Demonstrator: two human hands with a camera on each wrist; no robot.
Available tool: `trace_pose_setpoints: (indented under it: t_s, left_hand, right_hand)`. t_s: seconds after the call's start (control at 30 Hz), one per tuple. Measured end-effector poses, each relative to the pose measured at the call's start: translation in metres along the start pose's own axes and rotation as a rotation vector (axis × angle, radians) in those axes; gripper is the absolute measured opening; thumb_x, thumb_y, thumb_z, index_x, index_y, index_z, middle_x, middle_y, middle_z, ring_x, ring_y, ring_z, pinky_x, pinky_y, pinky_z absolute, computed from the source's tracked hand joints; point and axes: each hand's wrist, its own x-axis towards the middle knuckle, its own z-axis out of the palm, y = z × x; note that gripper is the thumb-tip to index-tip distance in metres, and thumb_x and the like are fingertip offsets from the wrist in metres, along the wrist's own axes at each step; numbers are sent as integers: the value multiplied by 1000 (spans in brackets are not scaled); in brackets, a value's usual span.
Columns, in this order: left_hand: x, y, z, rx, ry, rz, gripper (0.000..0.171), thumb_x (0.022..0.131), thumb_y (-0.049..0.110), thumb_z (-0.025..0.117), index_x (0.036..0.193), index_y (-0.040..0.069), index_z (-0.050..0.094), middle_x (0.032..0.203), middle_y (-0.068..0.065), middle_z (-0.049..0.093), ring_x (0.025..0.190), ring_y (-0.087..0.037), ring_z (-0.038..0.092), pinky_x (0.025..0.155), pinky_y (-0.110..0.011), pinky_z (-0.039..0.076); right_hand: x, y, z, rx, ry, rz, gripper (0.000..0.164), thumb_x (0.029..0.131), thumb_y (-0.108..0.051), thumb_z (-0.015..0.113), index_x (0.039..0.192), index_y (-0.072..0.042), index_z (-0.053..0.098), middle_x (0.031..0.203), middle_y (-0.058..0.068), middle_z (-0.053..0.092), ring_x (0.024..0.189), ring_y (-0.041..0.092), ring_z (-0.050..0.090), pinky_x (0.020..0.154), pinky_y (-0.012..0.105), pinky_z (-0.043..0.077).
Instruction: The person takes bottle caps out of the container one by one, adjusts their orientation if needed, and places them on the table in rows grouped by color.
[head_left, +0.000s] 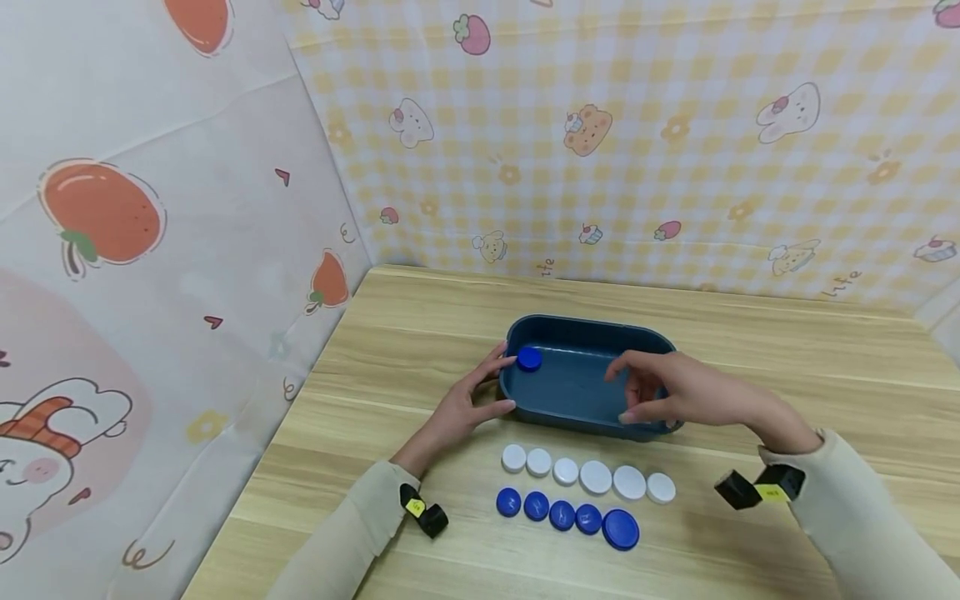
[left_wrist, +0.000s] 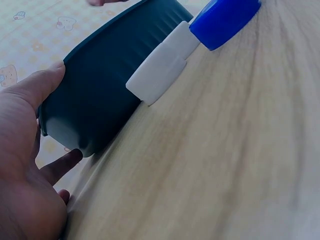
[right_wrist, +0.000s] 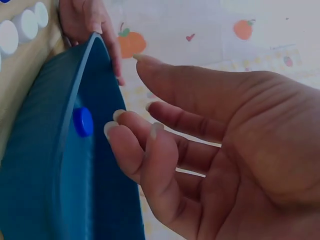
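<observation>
A dark blue plastic bin with rounded ends stands on the table. My left hand grips its left end, the thumb at the front rim and the fingers around the end; in the left wrist view the thumb touches the rim. One blue bottle cap lies inside the bin near that end. Over the bin's right part hovers my right hand, fingers loosely bent and apart from the thumb. Nothing is between those fingers in the right wrist view, where the cap shows beyond them.
In front of the bin is a row of several white caps. Nearer to me runs a row of several blue caps, the rightmost one larger. Patterned cloth hangs behind the wooden table and at its left.
</observation>
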Motion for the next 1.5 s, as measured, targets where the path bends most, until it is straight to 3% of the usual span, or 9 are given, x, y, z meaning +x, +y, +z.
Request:
trace_pose_setpoints:
  t_s: [0.33, 0.57, 0.87, 1.23, 1.5]
  left_hand:
    - [1, -2, 2, -19, 9, 10, 60, 92, 10, 65, 146, 15, 41, 157, 8, 18, 135, -30, 35, 108, -54, 23]
    - [0, 0, 1, 3, 11, -6, 58, 92, 18, 65, 145, 24, 42, 156, 16, 19, 134, -20, 37, 108, -51, 25]
    - [-1, -1, 0, 9, 3, 8, 58, 93, 24, 65, 146, 25, 41, 154, 21, 19, 133, -17, 38, 108, -50, 26]
    - [0, 0, 0, 15, -2, 11, 58, 93, 24, 65, 146, 21, 41, 154, 22, 19, 131, -15, 40, 108, -49, 25]
    - [0, 1, 0, 12, -2, 5, 59, 92, 22, 65, 146, 24, 41, 154, 21, 18, 132, -18, 40, 108, -50, 24]
  right_hand:
    - [41, 0, -11, 98, -51, 94, 51, 90, -27, 68, 134, -12, 45, 87, 5, 61, 67, 30, 59, 55, 37, 52]
    - [74, 6, -8, 122, -43, 134, 54, 89, -26, 70, 135, -9, 45, 87, 6, 62, 71, 35, 59, 58, 39, 51]
    - [103, 15, 7, 113, -91, 194, 59, 88, -22, 71, 136, -4, 43, 86, 6, 61, 68, 20, 59, 61, 35, 52]
    - [124, 32, 11, 163, -93, 325, 58, 89, -17, 70, 139, -8, 41, 93, 8, 60, 77, 22, 62, 67, 34, 53]
    - [134, 42, 16, 167, -101, 335, 59, 89, -16, 69, 140, -6, 40, 93, 9, 60, 75, 21, 62, 66, 33, 53]
